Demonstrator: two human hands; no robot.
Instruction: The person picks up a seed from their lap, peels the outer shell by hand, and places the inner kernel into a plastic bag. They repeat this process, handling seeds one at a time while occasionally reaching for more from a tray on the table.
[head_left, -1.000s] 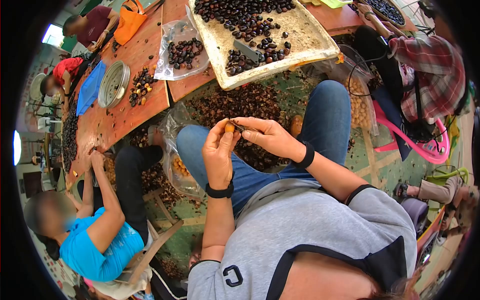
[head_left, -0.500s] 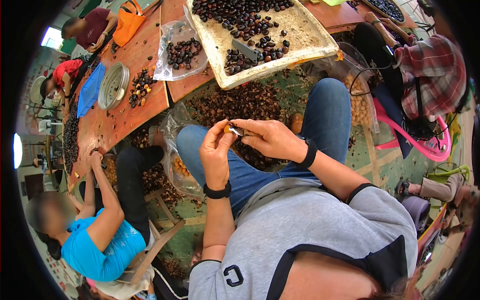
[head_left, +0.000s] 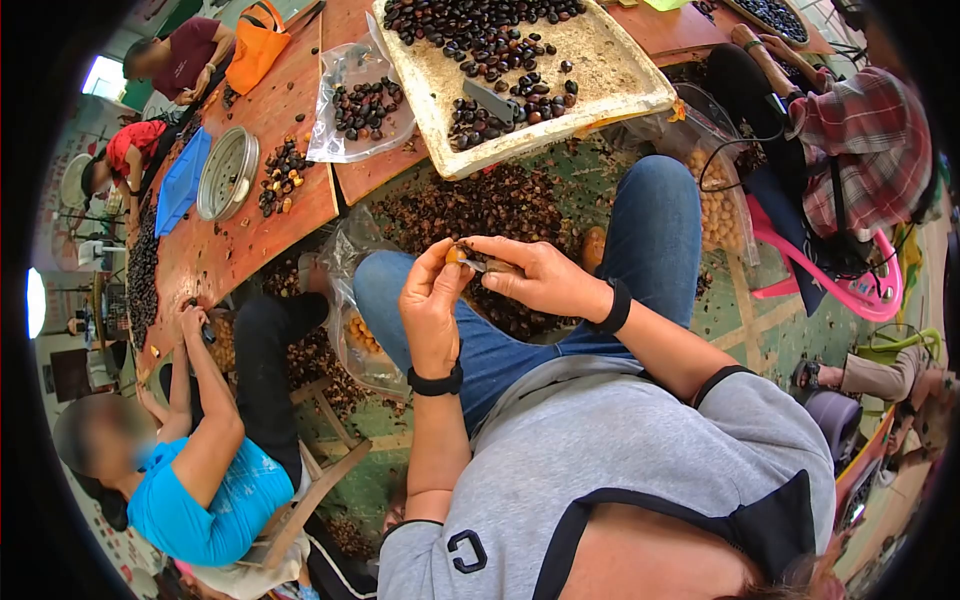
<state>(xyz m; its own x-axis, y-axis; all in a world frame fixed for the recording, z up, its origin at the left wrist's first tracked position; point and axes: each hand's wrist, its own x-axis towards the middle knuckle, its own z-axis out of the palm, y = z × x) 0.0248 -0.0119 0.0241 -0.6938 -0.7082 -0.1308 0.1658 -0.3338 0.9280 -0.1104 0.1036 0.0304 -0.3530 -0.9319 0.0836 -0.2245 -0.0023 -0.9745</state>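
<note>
My left hand (head_left: 433, 305) pinches a small yellow-orange nut (head_left: 456, 255) with dark shell at its top, above my lap. From the right, my right hand (head_left: 540, 280) grips a small knife, its blade (head_left: 474, 265) against the nut; most of the handle is hidden in the fingers. Beyond my hands, a white foam tray (head_left: 600, 70) holds many dark nuts and a grey tool (head_left: 490, 102). Dark shell pieces (head_left: 480, 210) lie heaped on the floor between my knees.
A clear bag of dark nuts (head_left: 365, 108), a metal colander (head_left: 228, 172) and a blue tray (head_left: 183, 183) stand on the red table (head_left: 250, 245). A co-worker in blue (head_left: 205, 500) sits at left, another in plaid (head_left: 865, 150) at right. Bagged pale nuts (head_left: 718, 205) lie nearby.
The knife blade has shifted slightly against the nut, and more of the yellow-orange surface shows. The co-worker in blue has moved their hands and head a little.
</note>
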